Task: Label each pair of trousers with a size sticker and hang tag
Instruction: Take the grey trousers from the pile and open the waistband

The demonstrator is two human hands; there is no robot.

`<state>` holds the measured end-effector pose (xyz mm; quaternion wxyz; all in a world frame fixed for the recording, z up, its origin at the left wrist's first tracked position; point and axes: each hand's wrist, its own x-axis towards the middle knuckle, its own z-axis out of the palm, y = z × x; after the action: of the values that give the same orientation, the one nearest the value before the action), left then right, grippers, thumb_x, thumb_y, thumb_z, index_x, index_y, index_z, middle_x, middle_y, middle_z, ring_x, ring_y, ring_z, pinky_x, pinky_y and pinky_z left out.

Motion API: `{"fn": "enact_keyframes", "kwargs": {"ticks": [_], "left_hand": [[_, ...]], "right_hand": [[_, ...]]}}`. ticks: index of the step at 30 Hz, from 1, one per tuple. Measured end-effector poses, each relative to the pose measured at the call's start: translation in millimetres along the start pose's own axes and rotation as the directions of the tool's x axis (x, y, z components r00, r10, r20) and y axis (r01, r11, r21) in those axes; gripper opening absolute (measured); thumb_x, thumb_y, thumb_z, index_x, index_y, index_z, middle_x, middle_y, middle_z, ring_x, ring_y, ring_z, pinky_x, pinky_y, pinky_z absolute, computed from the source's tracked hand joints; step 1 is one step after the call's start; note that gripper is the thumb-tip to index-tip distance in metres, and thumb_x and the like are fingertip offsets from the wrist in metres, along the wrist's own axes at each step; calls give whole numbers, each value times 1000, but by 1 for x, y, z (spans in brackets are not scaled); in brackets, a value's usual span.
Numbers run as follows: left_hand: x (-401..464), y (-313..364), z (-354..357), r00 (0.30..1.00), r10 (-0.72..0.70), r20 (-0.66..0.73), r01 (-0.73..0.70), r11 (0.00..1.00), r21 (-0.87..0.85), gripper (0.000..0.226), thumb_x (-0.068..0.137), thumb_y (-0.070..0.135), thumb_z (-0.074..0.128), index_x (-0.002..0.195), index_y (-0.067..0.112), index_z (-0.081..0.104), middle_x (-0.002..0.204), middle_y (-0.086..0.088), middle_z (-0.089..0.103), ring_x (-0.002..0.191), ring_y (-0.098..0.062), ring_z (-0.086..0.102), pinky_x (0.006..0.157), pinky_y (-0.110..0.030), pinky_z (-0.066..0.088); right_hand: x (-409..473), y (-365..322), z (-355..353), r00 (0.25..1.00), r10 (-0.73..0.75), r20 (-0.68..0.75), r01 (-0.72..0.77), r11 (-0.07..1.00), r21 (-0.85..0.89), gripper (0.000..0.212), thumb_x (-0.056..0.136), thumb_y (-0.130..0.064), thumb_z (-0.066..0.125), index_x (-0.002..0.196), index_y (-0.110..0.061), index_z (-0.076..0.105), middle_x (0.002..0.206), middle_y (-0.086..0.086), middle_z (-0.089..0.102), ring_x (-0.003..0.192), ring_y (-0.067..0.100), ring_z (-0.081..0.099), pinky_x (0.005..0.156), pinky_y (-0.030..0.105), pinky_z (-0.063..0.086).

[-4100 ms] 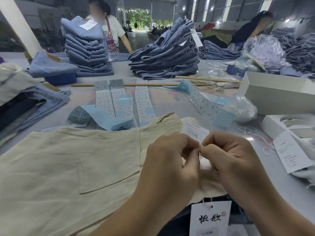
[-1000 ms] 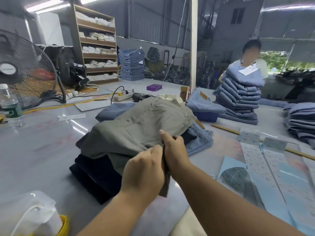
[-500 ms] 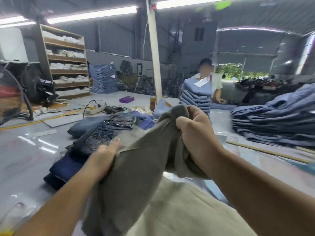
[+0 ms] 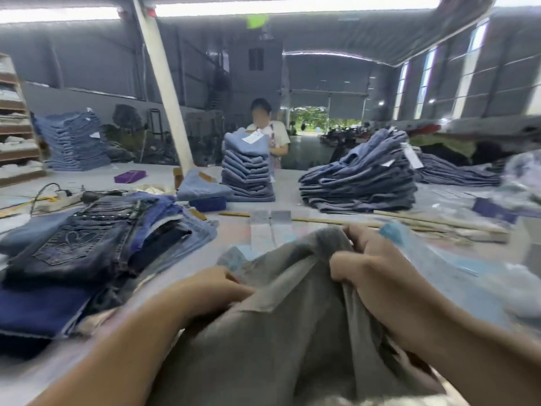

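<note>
From the head camera, I am looking down at a pair of grey-olive trousers (image 4: 292, 332) bunched up in front of me over the near edge of the grey table (image 4: 35, 373). My right hand (image 4: 371, 268) is gripping a raised fold of the cloth near its top edge, with the fingers curled tight and the knuckles facing me. My left hand (image 4: 213, 288) is lying on the left side of the same trousers; its fingers are bent into the fabric, pinching it at the edge, though blur is hiding the fingertips. The two hands are sitting near each other with a ridge of cloth between them.

Just left of the trousers, a low pile of dark jeans (image 4: 87, 253) is resting on the table, the top pair showing a stitched back pocket. Beyond my hands, strips of size stickers (image 4: 265, 230) on pale blue backing are lying flat, partly covered by the trousers, and a long wooden stick (image 4: 409, 221) is lying across the table behind them. Farther back, a tall stack of blue jeans (image 4: 248, 171) is standing in front of another person (image 4: 270, 133), and a wider heap of blue jeans (image 4: 363, 183) is sitting to its right. A purple box (image 4: 129, 176) is lying far left by a power strip (image 4: 67, 196).
</note>
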<state>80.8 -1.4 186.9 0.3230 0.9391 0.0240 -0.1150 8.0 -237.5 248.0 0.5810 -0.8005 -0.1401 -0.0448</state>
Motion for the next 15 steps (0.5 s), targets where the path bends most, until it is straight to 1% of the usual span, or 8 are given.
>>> {"fn": "enact_keyframes", "kwargs": {"ticks": [1, 3, 5, 6, 8, 10, 13, 15], "left_hand": [[0, 0, 6, 999, -15, -52, 16, 999, 30, 55, 40, 67, 66, 81, 31, 68, 83, 19, 66, 79, 1, 57, 67, -21, 43], [4, -3, 25, 993, 1, -122, 9, 997, 79, 53, 50, 59, 76, 92, 32, 57, 84, 20, 56, 69, 8, 48, 53, -12, 37], [10, -7, 42, 993, 17, -121, -12, 999, 44, 49, 61, 44, 82, 99, 30, 54, 87, 18, 55, 68, 9, 49, 46, -7, 36], [11, -8, 45, 994, 8, -106, -5, 1000, 26, 48, 63, 40, 82, 99, 29, 52, 90, 16, 55, 71, 7, 51, 47, -8, 37], [11, -12, 49, 996, -14, -91, 18, 999, 39, 48, 65, 40, 82, 94, 29, 47, 90, 15, 54, 71, 5, 52, 44, -8, 34], [8, -16, 49, 995, -53, -81, 57, 998, 42, 46, 68, 40, 82, 91, 25, 47, 84, 14, 55, 65, 5, 50, 39, -7, 32], [5, -23, 47, 991, -105, -88, 113, 989, 97, 37, 70, 40, 82, 80, 18, 54, 73, 9, 59, 60, -2, 52, 40, -15, 33], [3, -24, 44, 989, -115, -97, 127, 983, 130, 35, 68, 41, 83, 78, 16, 59, 68, 8, 63, 60, -5, 57, 43, -20, 34]], "right_hand": [[-7, 9, -11, 995, 93, 46, -88, 993, -84, 36, 52, -19, 55, 85, -26, 68, 73, -4, 69, 67, 9, 66, 53, 24, 50], [-16, 20, -28, 940, 310, 141, -274, 935, -224, 46, 49, -25, 61, 95, -26, 64, 90, 5, 69, 83, 19, 68, 62, 33, 56], [-18, 24, -35, 871, 444, 211, -385, 883, -268, 58, 44, -32, 71, 100, -22, 64, 101, 12, 68, 92, 28, 69, 80, 43, 60], [-14, 25, -35, 837, 494, 235, -435, 861, -263, 63, 42, -36, 76, 101, -19, 65, 103, 15, 68, 93, 30, 70, 84, 45, 58], [-3, 25, -33, 764, 570, 302, -509, 821, -259, 51, 55, -44, 83, 93, -13, 69, 95, 15, 71, 79, 21, 72, 73, 33, 58], [14, 25, -34, 711, 609, 353, -562, 793, -235, 43, 78, -49, 74, 89, -9, 66, 77, 10, 67, 56, 11, 67, 55, 20, 53], [44, 40, -35, 721, 638, 269, -624, 767, -147, 64, 63, -68, 74, 95, -14, 63, 61, 6, 64, 44, 15, 57, 40, 22, 43], [58, 55, -25, 728, 651, 214, -640, 758, -128, 59, 66, -67, 74, 90, -13, 67, 60, 5, 62, 44, 15, 53, 43, 20, 42]]}}
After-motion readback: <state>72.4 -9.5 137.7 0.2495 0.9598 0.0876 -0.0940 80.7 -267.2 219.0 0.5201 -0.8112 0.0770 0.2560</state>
